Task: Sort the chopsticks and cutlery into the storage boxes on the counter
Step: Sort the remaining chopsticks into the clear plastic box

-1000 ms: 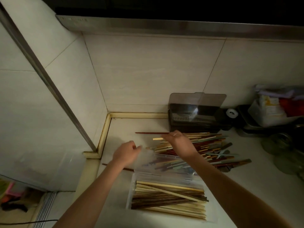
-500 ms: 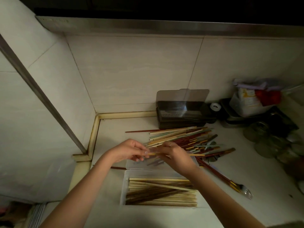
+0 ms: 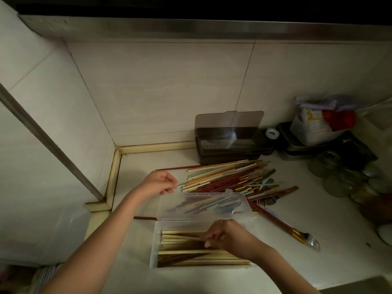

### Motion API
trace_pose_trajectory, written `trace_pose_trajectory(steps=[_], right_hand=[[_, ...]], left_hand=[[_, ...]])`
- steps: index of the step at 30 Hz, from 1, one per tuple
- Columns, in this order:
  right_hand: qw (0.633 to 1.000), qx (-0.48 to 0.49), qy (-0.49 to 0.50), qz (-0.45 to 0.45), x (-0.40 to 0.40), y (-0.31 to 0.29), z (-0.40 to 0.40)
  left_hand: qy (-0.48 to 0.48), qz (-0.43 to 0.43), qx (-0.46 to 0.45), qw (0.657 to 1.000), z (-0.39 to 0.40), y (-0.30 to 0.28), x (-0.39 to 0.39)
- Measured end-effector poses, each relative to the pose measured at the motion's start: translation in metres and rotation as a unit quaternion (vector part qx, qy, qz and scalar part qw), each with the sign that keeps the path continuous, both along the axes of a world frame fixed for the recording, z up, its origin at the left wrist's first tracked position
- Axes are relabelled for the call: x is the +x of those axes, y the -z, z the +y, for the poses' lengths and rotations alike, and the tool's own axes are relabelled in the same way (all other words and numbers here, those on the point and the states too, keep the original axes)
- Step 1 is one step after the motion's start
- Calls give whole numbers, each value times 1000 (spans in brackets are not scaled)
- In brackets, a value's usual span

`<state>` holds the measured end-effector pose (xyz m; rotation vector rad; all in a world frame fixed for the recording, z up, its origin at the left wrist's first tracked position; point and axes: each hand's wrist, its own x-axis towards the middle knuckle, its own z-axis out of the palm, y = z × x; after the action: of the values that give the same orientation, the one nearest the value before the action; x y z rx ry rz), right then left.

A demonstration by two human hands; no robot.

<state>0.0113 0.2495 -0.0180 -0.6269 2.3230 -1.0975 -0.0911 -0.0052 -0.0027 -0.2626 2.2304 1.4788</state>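
Having left the pile, the right hand [image 3: 231, 237] is laying pinched chopsticks into the clear box [image 3: 153, 247], while left fingers [image 3: 169, 183] are pinching the next.

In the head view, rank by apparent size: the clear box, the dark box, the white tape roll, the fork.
1. Clear box, with its open lid, though it is nearest the camera.
2. Dark box, farther back.
3. Fork.
4. White tape roll.
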Motion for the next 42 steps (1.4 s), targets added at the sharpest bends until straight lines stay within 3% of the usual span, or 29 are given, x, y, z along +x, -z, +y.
trace_pose_trajectory(steps=[5,11,14,20,24,27,29,33,37,42], right_hand=[[996,-13,91,10,-29,-18,3],[996,31,53,63,-41,-11,9],[995,20,62,71,-36,-10,10],[995,6,83,56,-32,-8,10],[991,-12,133,31,-35,-5,9],[972,-37,201,114,-38,-4,9],[947,-30,246,205,-40,-9,10],[907,98,254,321,-45,-19,14],[913,180,197,308,-51,-18,20],[955,131,146,224,-49,-13,18]], left_hand=[[19,130,-141,981,22,20,-26],[94,133,-276,947,44,52,-47],[149,139,-356,912,49,61,-50],[157,140,-348,914,53,63,-52],[143,232,-368,889,50,45,-44],[153,304,-380,860,40,29,-28],[177,311,-349,866,32,23,-17],[211,232,-201,928,21,11,3],[189,84,-23,978,14,1,15],[94,-78,161,979,9,-13,25]])
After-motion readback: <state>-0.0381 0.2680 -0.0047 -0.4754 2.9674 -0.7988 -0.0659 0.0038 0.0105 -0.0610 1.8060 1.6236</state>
